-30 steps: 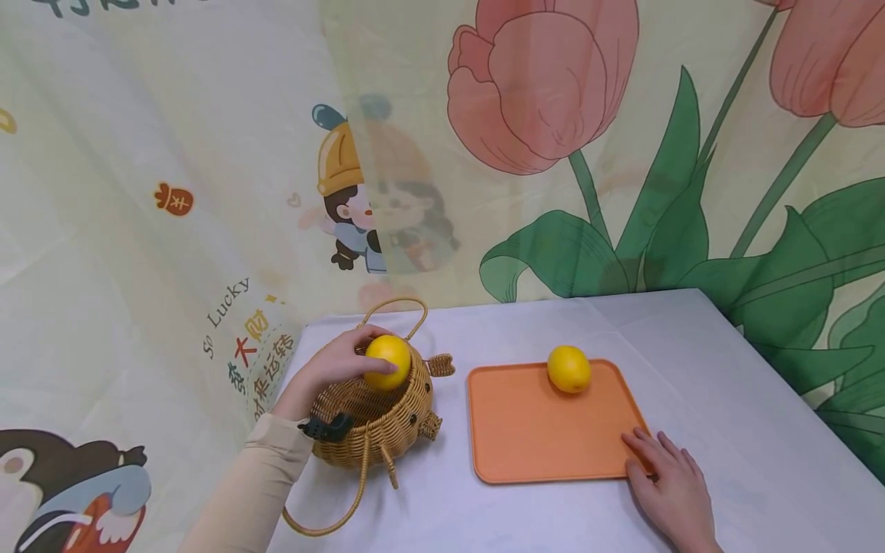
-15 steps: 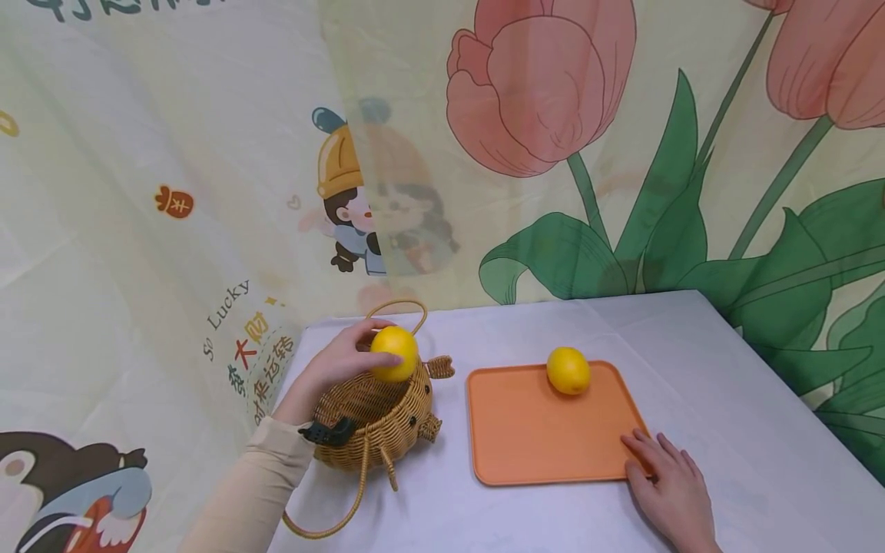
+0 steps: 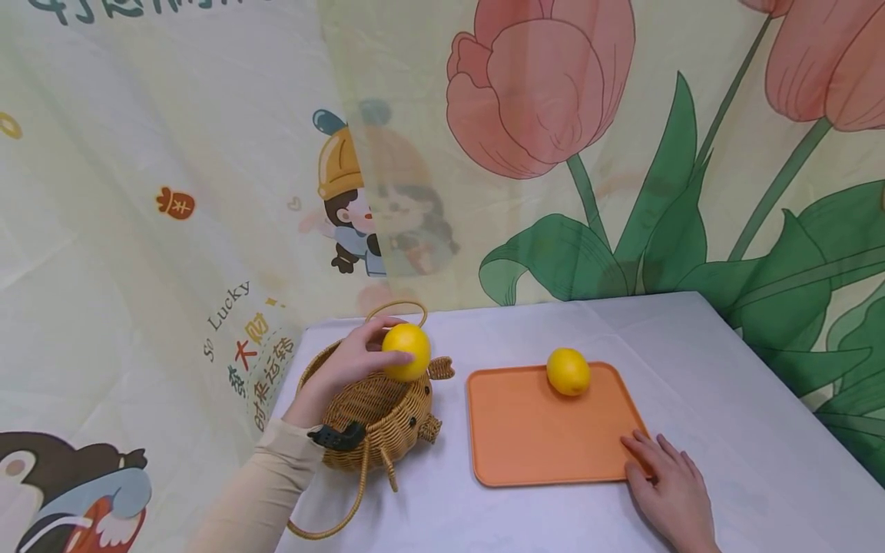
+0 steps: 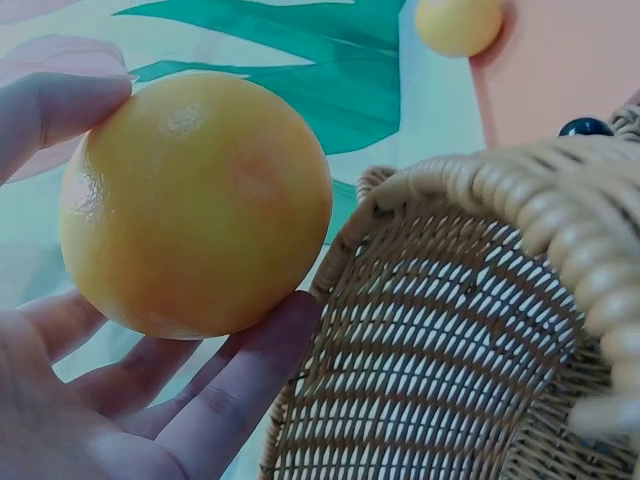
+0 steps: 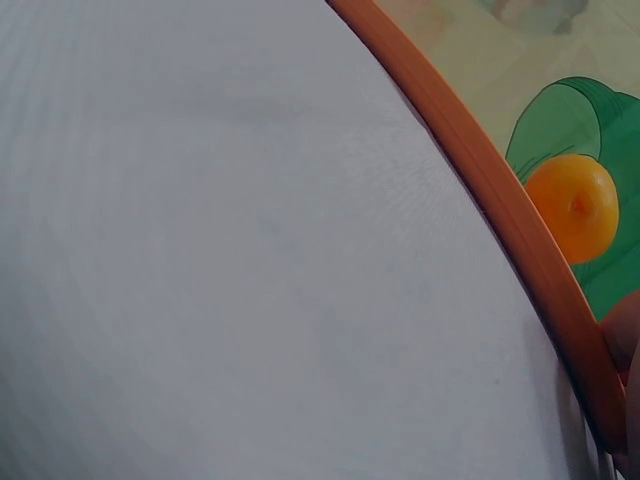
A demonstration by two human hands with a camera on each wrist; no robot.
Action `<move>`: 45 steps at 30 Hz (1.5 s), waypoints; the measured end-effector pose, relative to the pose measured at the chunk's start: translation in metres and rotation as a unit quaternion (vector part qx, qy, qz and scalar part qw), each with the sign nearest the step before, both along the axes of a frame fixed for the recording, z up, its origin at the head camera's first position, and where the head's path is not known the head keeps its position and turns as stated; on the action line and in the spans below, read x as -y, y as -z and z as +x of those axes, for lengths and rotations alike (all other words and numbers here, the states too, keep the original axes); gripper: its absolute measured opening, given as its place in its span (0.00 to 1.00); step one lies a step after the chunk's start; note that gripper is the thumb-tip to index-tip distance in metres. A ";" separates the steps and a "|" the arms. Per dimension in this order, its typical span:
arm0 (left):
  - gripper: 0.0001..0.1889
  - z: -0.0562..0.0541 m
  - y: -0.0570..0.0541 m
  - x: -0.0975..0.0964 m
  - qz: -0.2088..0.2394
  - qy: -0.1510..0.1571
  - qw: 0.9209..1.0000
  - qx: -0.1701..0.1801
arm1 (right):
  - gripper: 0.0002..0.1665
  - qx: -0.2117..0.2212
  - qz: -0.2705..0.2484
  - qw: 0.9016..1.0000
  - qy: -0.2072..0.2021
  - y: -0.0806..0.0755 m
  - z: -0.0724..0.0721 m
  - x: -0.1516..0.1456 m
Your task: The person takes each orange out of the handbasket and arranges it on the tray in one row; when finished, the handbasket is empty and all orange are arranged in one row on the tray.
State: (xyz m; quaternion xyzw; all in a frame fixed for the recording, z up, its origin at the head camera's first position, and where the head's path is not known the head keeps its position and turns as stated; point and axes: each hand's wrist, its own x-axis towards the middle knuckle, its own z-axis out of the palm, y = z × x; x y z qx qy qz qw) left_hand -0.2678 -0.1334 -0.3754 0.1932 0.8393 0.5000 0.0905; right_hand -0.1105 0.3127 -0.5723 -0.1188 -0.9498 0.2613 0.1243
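Note:
My left hand [image 3: 356, 359] holds a round yellow fruit [image 3: 411, 339] between thumb and fingers, above the far right rim of a wicker basket [image 3: 399, 434] shaped like a pig. In the left wrist view the fruit [image 4: 195, 205] shows an orange tint, and the basket's woven rim [image 4: 460, 180] curves beside it. A lemon [image 3: 568, 372] rests at the back of an orange tray [image 3: 539, 430]. Fingers of my right hand [image 3: 672, 488] lie relaxed on the tray's front right edge. The right wrist view catches only a bit of that hand at the tray rim [image 5: 500, 200].
One basket handle [image 3: 346, 518] flops onto the white tablecloth [image 3: 553, 522] in front; the other handle [image 3: 397, 302] arches up behind. A printed backdrop curtain [image 3: 415, 153] with tulips and cartoon figures hangs behind the table.
My left hand has lifted the yellow fruit up out of the basket opening and carried it rightward toward the rim. My right hand and the tray have stayed in place.

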 end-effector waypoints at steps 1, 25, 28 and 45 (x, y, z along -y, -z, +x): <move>0.32 0.000 0.001 -0.001 0.000 -0.001 1.000 0.004 | 0.25 0.001 0.000 1.000 0.000 0.000 0.000 0.000; 0.34 -0.001 0.010 -0.024 0.003 -0.003 1.000 0.001 | 0.24 -0.019 0.004 1.000 -0.012 0.001 0.000 -0.002; 0.34 0.000 0.010 -0.024 0.003 -0.003 1.000 0.003 | 0.24 -0.012 0.003 1.000 -0.012 0.000 0.000 -0.003; 0.35 0.005 0.008 -0.030 0.006 0.006 1.000 0.003 | 0.24 -0.015 0.002 1.000 -0.013 0.001 0.002 -0.003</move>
